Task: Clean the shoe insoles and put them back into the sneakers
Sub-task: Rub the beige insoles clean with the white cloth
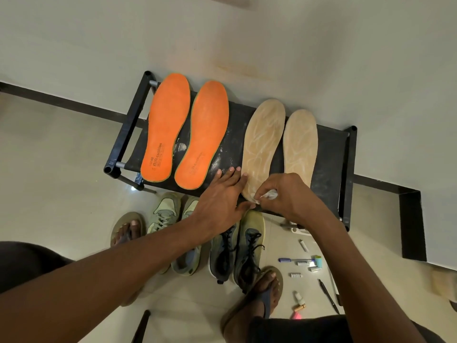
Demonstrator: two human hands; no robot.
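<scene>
The left hand [220,194] lies flat, fingers straight, pinning the near edge of a tan insole [262,144] on the black counter [232,134], while the right hand [284,194] pinches a white wad [268,195] at its heel. I'd wipe heel to toe, pressing firmly. The sneakers [235,246] wait on the floor below.

Four insoles [209,134] lie side by side on the rack [329,154]; two sneaker pairs [210,243] stand before it.
</scene>
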